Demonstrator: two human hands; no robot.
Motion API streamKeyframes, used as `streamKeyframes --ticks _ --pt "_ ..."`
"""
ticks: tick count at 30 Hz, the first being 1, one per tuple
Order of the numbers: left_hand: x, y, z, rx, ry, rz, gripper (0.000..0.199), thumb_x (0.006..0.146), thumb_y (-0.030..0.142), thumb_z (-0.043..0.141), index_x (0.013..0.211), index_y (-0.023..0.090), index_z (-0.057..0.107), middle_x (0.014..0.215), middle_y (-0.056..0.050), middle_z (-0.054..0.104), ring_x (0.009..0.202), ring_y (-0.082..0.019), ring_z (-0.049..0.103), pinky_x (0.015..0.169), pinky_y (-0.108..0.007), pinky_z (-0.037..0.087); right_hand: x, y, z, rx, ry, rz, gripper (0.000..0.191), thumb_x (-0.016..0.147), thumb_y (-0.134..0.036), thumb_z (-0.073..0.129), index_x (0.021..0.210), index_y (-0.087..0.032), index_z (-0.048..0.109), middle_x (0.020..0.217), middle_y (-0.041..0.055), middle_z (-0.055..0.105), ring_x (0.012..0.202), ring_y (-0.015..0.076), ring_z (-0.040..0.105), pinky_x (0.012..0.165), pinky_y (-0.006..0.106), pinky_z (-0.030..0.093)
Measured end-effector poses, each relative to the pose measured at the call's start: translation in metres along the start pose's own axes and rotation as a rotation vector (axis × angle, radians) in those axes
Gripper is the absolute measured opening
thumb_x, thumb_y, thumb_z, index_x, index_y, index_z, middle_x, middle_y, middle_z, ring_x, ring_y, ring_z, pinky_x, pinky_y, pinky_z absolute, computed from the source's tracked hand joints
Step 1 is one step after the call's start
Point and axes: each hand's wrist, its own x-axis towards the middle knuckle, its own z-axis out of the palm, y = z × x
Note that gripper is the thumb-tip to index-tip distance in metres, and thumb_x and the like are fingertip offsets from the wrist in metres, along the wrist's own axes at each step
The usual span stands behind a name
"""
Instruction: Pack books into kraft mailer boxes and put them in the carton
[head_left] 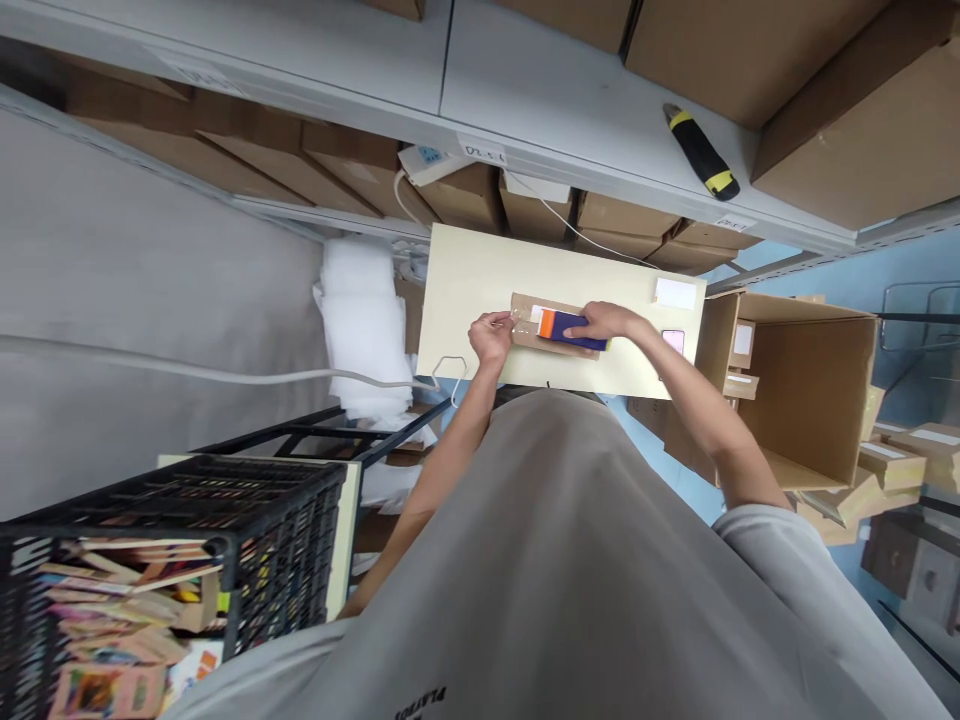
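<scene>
A dark blue box with an orange and white end (574, 329) lies on a flat brown cardboard piece (531, 303) on the cream table (465, 290). My right hand (604, 321) rests on the blue box from the right, fingers closed on it. At the left end of the cardboard, my left hand (491, 335) pinches its edge, where some shiny clear film or tape shows. The blue box's far side is partly covered by my right fingers.
A phone (673, 342) and a white label sheet (675, 293) lie at the table's right. Beyond stands a shelf with boxes and a black-yellow cutter (701, 152). An open carton (814, 390) is at right, a black crate (285, 530) at lower left, white wrap (366, 330) at left.
</scene>
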Motion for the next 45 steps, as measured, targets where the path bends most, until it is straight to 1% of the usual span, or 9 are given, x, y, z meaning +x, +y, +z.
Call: streamKeyframes --ticks 4,7,12,18,27,34,38,42,45 --pt "0.001 -0.001 0.0 -0.034 0.011 -0.019 0.01 0.076 0.023 0.087 0.084 0.018 0.087 0.088 -0.006 0.082 0.077 -0.021 0.072 0.082 -0.035 0.061 -0.065 0.068 -0.011 0.265 -0.144 0.046 0.071 0.089 -0.086 0.079 0.097 -0.016 0.082 0.089 0.0116 0.086 0.078 0.0238 0.076 0.074 0.032 0.055" --pt "0.001 -0.002 0.006 -0.029 -0.009 -0.021 0.012 0.075 0.023 0.088 0.086 0.017 0.087 0.09 -0.007 0.082 0.077 -0.02 0.072 0.081 -0.034 0.061 -0.108 0.124 -0.012 0.238 -0.088 0.111 0.075 0.08 -0.092 0.081 0.09 -0.018 0.081 0.087 0.0086 0.083 0.078 0.0238 0.074 0.074 0.033 0.053" --pt "-0.002 -0.004 0.015 0.032 -0.012 -0.009 0.016 0.077 0.026 0.087 0.091 0.017 0.087 0.09 -0.006 0.082 0.078 -0.02 0.073 0.083 -0.035 0.063 -0.114 0.167 0.004 0.239 -0.05 0.139 0.069 0.083 -0.086 0.081 0.091 -0.018 0.082 0.088 0.0087 0.082 0.078 0.0233 0.072 0.074 0.033 0.051" --pt "-0.005 -0.004 0.016 0.067 0.036 0.005 0.02 0.078 0.024 0.085 0.096 0.015 0.087 0.094 -0.007 0.082 0.08 -0.02 0.072 0.085 -0.035 0.063 -0.083 0.161 0.027 0.101 -0.04 0.22 0.065 0.095 -0.078 0.076 0.099 -0.014 0.084 0.091 0.0127 0.084 0.081 0.0258 0.076 0.072 0.033 0.049" --pt "-0.008 -0.006 0.015 0.088 0.048 0.02 0.019 0.08 0.024 0.083 0.096 0.015 0.085 0.094 -0.007 0.08 0.083 -0.022 0.073 0.084 -0.036 0.064 -0.057 0.119 0.046 -0.147 0.024 0.332 0.056 0.107 -0.058 0.072 0.134 -0.009 0.078 0.125 0.0249 0.085 0.114 0.0366 0.082 0.087 0.037 0.058" --pt "-0.008 -0.011 0.014 0.084 0.008 0.012 0.023 0.079 0.028 0.081 0.096 0.015 0.085 0.097 -0.009 0.08 0.089 -0.023 0.075 0.087 -0.037 0.065 -0.034 0.091 0.058 -0.085 0.077 0.369 0.035 0.108 -0.039 0.072 0.128 -0.013 0.08 0.111 0.0213 0.087 0.112 0.0359 0.083 0.093 0.04 0.061" --pt "-0.009 -0.01 0.006 0.125 0.032 0.017 0.02 0.078 0.028 0.079 0.094 0.016 0.083 0.097 -0.008 0.08 0.089 -0.022 0.075 0.091 -0.038 0.065 -0.022 0.085 0.075 -0.03 0.159 0.445 0.029 0.107 -0.032 0.073 0.126 -0.012 0.08 0.123 0.0272 0.084 0.119 0.0404 0.081 0.097 0.047 0.059" --pt "-0.009 -0.01 -0.015 0.127 0.058 -0.022 0.015 0.081 0.029 0.079 0.093 0.018 0.079 0.09 -0.006 0.077 0.089 -0.024 0.076 0.093 -0.039 0.065 -0.029 0.095 0.084 0.108 0.268 0.44 0.036 0.112 -0.042 0.066 0.131 -0.013 0.076 0.134 0.0272 0.081 0.125 0.0384 0.078 0.099 0.042 0.057" --pt "-0.011 -0.003 -0.027 0.168 0.1 -0.043 0.024 0.082 0.026 0.079 0.105 0.018 0.078 0.097 -0.007 0.076 0.097 -0.026 0.077 0.103 -0.043 0.064 -0.045 0.105 0.083 0.293 0.395 0.357 0.049 0.11 -0.061 0.065 0.124 -0.015 0.074 0.124 0.0216 0.084 0.114 0.0344 0.079 0.092 0.037 0.058"
